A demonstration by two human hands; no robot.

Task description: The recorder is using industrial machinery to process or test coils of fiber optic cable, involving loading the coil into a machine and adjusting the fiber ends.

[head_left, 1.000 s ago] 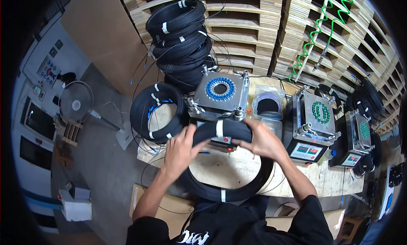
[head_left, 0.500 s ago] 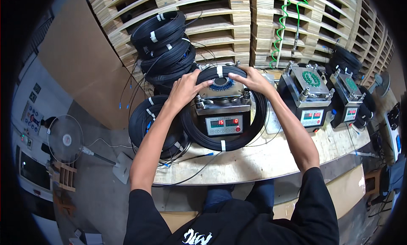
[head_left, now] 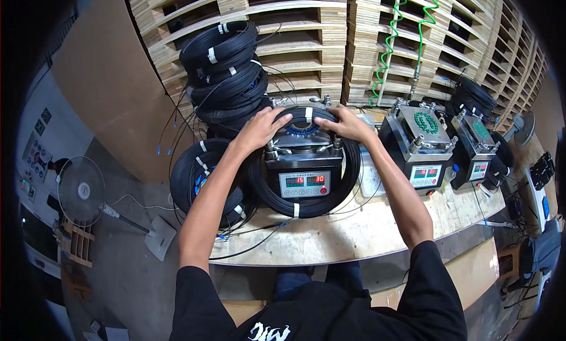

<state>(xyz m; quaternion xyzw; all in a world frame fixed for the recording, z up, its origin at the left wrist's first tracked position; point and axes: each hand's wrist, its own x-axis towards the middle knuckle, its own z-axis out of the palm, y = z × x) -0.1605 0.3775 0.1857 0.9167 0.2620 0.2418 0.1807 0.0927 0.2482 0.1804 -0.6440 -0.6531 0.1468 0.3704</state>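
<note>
I have left hand [head_left: 260, 131] and right hand [head_left: 349, 125] equally near, fingers curled round the far rim of the black cable coil [head_left: 318, 210], which slopes from above the steel-topped machine [head_left: 306, 163] down before its front

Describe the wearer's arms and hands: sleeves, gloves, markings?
Left hand and right hand: ungloved, no rings visible. Forearms: uncovered, no watch or band seen. Black short sleeves, loose, plain, ending near the elbows. Black shirt with a white print on its front.
</note>
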